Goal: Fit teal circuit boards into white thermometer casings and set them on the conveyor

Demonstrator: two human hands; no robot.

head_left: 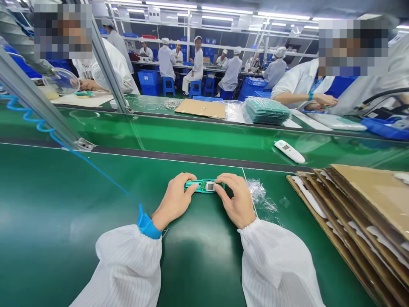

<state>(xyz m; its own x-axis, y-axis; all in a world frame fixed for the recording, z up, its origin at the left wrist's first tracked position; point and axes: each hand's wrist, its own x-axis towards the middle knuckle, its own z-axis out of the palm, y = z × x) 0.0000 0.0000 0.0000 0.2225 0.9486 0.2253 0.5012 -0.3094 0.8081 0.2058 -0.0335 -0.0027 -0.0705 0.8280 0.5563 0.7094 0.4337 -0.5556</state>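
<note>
Casing (200, 190), slim and green, sits between the person's two hands near the middle of the counter (96, 213); whether it touches the surface or is lifted slightly cannot be told. A small screen (210, 186) shows on its upper side. The left hand (175, 197) pinches the left end between thumb and fingers, and the right hand (235, 198) holds the right end the same way, its thumb close beside the screen. A blue wristband (148, 226) circles the left wrist, its cord (105, 171) running up to the left. Crumpled clear plastic (259, 194) lies just beside the right hand. Farther right stand layered cardboard sheets (373, 183). Beyond the counter's dark edge, a white handheld device (289, 152) lies tilted on a green strip (191, 138).
</note>
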